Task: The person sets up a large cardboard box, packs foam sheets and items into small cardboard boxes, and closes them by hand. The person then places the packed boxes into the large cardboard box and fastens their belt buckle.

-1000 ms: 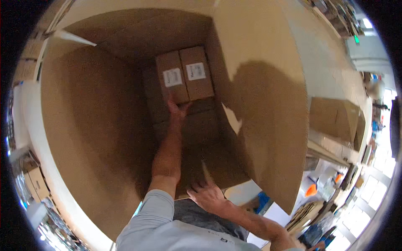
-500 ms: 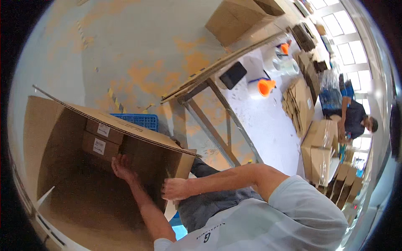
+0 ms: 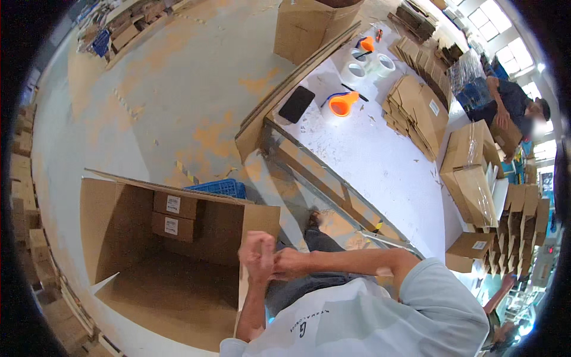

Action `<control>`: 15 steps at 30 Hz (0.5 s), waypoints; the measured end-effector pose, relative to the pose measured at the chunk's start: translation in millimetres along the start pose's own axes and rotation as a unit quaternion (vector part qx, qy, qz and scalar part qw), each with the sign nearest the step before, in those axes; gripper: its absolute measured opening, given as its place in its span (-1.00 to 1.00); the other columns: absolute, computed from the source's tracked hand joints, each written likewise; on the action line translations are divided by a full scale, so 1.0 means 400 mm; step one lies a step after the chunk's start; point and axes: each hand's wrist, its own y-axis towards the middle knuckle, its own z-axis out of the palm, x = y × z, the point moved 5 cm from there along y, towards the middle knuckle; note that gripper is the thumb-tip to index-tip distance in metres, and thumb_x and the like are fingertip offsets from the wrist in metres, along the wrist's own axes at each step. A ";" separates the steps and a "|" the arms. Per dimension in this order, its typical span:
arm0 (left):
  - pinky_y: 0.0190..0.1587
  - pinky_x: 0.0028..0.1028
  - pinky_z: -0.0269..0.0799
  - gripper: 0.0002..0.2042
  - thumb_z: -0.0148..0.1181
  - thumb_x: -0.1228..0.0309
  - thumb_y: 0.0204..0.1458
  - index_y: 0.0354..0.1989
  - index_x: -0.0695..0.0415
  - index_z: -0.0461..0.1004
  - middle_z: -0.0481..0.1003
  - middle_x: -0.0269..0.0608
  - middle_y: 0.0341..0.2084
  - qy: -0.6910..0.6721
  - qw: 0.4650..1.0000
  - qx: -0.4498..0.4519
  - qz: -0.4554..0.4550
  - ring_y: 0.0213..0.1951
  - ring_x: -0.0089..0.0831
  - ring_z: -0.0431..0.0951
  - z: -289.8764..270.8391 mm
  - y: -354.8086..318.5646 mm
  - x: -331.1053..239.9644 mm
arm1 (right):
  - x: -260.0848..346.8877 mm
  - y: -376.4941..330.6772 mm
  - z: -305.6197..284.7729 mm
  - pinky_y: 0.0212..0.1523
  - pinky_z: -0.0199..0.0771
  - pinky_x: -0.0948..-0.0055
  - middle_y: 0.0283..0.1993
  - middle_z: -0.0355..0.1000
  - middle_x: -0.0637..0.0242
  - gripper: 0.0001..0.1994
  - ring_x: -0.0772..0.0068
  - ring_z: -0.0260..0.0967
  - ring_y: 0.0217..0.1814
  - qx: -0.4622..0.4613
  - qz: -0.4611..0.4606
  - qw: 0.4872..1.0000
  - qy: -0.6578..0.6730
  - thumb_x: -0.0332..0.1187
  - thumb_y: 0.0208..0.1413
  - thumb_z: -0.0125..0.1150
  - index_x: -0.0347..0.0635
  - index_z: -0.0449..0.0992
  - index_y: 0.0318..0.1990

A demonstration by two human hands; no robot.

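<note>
Two small brown boxes, upper (image 3: 185,206) and lower (image 3: 178,226) in view, white labels on both, sit against the far inside wall of the big open cardboard carton (image 3: 172,291). From my end of the feed: left hand (image 3: 256,257) was in there at the boxes a second ago, now it's out by the carton's near edge, up against the right hand (image 3: 290,263). So neither hand is on the boxes any more and both stay put inside; I'd call that placement let go of, for now. Most of the carton floor I can see is bare.

Both hands look bunched, fingers curled, overlapping in my view; blurred, so I can't tell whether anything is pinched between them, nor whether they touch the carton edge.

View has also swung toward the desk (image 3: 386,196). Just behind the carton, blue plastic crate (image 3: 221,188). On the desk: black smartphone (image 3: 297,105), orange tape dispenser (image 3: 341,106), flattened cardboard stack (image 3: 419,113). Well apart, a co-worker (image 3: 516,98) holds a brown box (image 3: 506,138)
</note>
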 end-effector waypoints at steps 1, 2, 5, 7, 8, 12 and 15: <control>-0.31 -0.47 0.43 -0.97 0.22 0.57 0.11 -0.36 0.22 0.49 0.50 -0.20 -0.46 0.003 0.999 0.046 -0.017 -0.39 -0.44 0.51 0.050 -0.006 -0.016 | -0.016 -0.059 -0.024 -0.28 0.49 0.08 -0.39 0.51 0.18 -0.85 0.02 0.50 -0.27 -0.028 0.055 0.998 0.012 -0.26 0.07 0.25 -0.12 0.56 -0.33; -0.31 -0.47 0.43 -0.97 0.22 0.57 0.11 -0.36 0.22 0.49 0.50 -0.20 -0.46 0.007 0.999 0.052 -0.012 -0.39 -0.44 0.51 0.090 -0.012 -0.034 | -0.025 -0.121 -0.051 -0.27 0.49 0.07 -0.38 0.51 0.19 -0.85 0.04 0.50 -0.26 -0.056 0.109 0.992 0.025 -0.26 0.09 0.24 -0.12 0.56 -0.31; -0.30 -0.50 0.42 -0.93 0.28 0.55 0.08 -0.35 0.21 0.49 0.50 -0.24 -0.47 0.016 0.980 0.195 -0.042 -0.41 -0.48 0.49 0.251 -0.042 -0.022 | -0.026 -0.290 -0.165 -0.22 0.52 0.10 -0.27 0.56 0.16 -0.83 0.02 0.53 -0.21 -0.038 0.216 0.976 -0.001 -0.25 0.12 0.23 -0.06 0.59 -0.18; -0.30 -0.49 0.42 -0.93 0.28 0.54 0.08 -0.35 0.22 0.50 0.50 -0.24 -0.47 0.017 0.969 0.244 -0.044 -0.41 -0.49 0.49 0.341 -0.058 -0.027 | -0.050 -0.406 -0.214 -0.22 0.52 0.09 -0.27 0.56 0.16 -0.82 0.02 0.53 -0.22 -0.077 0.252 0.965 -0.008 -0.23 0.12 0.23 -0.06 0.59 -0.19; -0.30 -0.49 0.42 -0.94 0.28 0.54 0.08 -0.35 0.22 0.51 0.50 -0.23 -0.47 0.021 0.962 0.265 -0.057 -0.41 -0.49 0.48 0.394 -0.067 -0.029 | -0.064 -0.472 -0.229 -0.23 0.52 0.07 -0.27 0.56 0.16 -0.81 0.01 0.53 -0.23 -0.088 0.279 0.956 -0.010 -0.22 0.11 0.24 -0.06 0.59 -0.19; -0.30 -0.48 0.41 -0.93 0.27 0.51 0.10 -0.35 0.23 0.52 0.50 -0.24 -0.49 0.034 0.932 0.360 -0.013 -0.41 -0.49 0.48 0.609 -0.096 -0.040 | -0.125 -0.704 -0.292 -0.20 0.48 0.05 -0.31 0.53 0.18 -0.82 0.03 0.50 -0.18 -0.185 0.360 0.912 -0.059 -0.22 0.10 0.23 -0.08 0.56 -0.22; -0.28 -0.49 0.39 -0.92 0.25 0.49 0.12 -0.36 0.24 0.52 0.51 -0.25 -0.50 0.053 0.918 0.392 0.017 -0.42 -0.48 0.47 0.765 -0.107 -0.098 | -0.111 -0.856 -0.350 -0.18 0.47 0.07 -0.30 0.52 0.18 -0.81 0.02 0.49 -0.16 -0.270 0.431 0.860 -0.043 -0.19 0.11 0.20 -0.06 0.56 -0.24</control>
